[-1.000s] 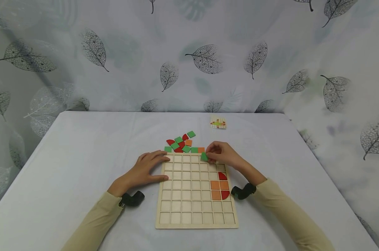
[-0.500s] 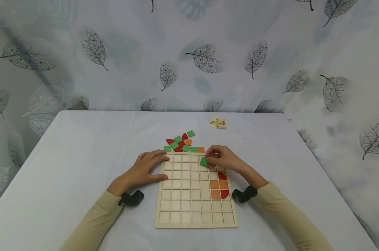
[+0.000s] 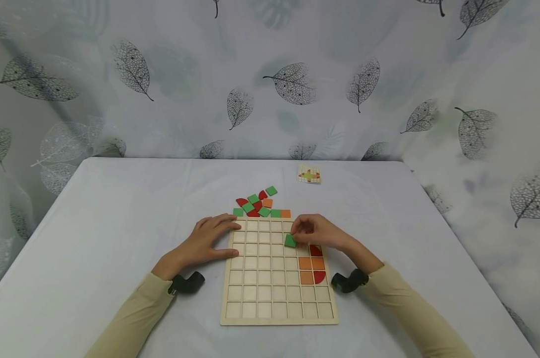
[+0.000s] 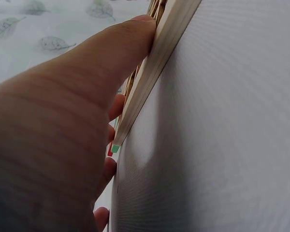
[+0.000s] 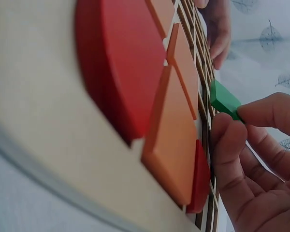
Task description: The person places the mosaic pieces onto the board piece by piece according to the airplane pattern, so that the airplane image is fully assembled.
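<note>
A wooden grid board (image 3: 257, 294) lies flat on the table. My right hand (image 3: 316, 230) pinches a green square tile (image 3: 290, 241) between thumb and finger, low over the upper right cells. In the right wrist view the green tile (image 5: 224, 100) is tilted, one corner close to the grid. My left hand (image 3: 212, 240) rests against the board's left edge, fingers relaxed, with the thumb on the rim (image 4: 157, 53) in the left wrist view. Near the right edge, orange square tiles (image 3: 306, 277) and red quarter-round tiles (image 3: 319, 277) sit in the cells.
Several green, red and orange loose tiles (image 3: 256, 205) lie beyond the board's far edge, some overlapping. A small pattern card (image 3: 309, 174) lies farther back on the white cloth (image 3: 162, 199). A leaf-print curtain (image 3: 176, 74) hangs behind the table.
My right hand has carried the green tile toward me, from the board's top row down to a lower row. My left hand and the placed tiles have stayed put.
</note>
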Tool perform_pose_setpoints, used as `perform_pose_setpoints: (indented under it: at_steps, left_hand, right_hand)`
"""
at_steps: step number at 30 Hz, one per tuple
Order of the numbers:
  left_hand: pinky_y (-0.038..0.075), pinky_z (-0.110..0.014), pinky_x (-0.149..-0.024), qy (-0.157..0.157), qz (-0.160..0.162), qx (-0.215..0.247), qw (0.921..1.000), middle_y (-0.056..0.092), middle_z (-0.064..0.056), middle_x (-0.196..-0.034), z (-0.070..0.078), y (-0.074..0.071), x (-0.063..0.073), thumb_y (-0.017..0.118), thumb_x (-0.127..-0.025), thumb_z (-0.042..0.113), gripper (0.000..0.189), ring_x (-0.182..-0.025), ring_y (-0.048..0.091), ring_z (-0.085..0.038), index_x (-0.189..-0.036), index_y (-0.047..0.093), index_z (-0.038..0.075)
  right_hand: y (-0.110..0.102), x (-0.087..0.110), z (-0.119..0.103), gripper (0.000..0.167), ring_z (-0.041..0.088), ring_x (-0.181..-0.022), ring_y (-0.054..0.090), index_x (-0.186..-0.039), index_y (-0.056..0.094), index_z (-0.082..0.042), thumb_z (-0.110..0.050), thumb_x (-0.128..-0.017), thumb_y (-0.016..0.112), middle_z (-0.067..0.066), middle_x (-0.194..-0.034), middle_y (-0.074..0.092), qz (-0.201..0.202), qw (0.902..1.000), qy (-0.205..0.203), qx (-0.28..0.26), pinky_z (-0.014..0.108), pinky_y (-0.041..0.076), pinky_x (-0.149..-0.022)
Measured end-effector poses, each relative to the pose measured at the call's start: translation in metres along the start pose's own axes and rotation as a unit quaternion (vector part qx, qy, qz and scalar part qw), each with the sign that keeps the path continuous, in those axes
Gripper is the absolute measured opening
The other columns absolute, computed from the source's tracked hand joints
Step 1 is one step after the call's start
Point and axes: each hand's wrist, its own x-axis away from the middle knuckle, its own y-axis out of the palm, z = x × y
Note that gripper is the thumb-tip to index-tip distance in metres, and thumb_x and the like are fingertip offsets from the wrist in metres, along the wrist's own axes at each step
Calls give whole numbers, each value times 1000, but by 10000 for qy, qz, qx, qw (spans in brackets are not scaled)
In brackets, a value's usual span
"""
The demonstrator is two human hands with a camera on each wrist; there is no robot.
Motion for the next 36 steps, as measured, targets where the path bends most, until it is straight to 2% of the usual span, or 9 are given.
perform_pose_setpoints:
  at_steps: [7, 16, 23, 28, 36]
  left_hand:
    - [17, -55, -110, -10, -1, -1, 10000, 42, -7, -148, 0, 0, 0, 76, -83, 43, 59, -138, 36, -27, -133, 56, 19]
    - [17, -55, -111, -12, 11, -30, 10000, 42, -7, -148, 0, 1, 1, 76, -83, 42, 59, -138, 36, -28, -133, 56, 19]
    - [16, -55, -111, -35, -3, -39, 10000, 41, -7, -149, -1, 1, 1, 75, -83, 43, 60, -139, 35, -27, -133, 56, 19]
    - [16, -56, -110, -19, 1, -33, 10000, 42, -7, -149, 0, 1, 1, 75, -83, 43, 59, -139, 35, -28, -133, 56, 19]
    - [16, -56, -110, -29, -14, -34, 10000, 42, -8, -149, 0, 0, 1, 75, -83, 42, 60, -139, 35, -28, -134, 56, 18]
  right_hand:
    - [2, 2, 0, 10, 12, -71, 54, -97, 65, -1, -7, -90, 68, 4, -87, 64, -192, 9995, -210, 96, 22, 47, -64]
    - [3, 5, 1, 10, 10, -60, 52, -97, 66, 0, -7, -90, 67, 2, -78, 61, -494, 9983, -308, 58, 23, 46, -58]
    - [3, 6, 0, 9, 8, -63, 52, -97, 66, -1, -7, -90, 67, 1, -79, 60, -614, 9972, -392, 179, 21, 45, -59]
    - [4, 8, -2, 9, 8, -62, 52, -96, 66, 0, -6, -91, 66, 3, -78, 61, -775, 9960, -434, 57, 20, 46, -58]
    - [7, 8, -6, 4, 8, -66, 53, -93, 67, -4, -5, -89, 66, -1, -80, 63, -931, 9936, -508, 396, 20, 46, -60]
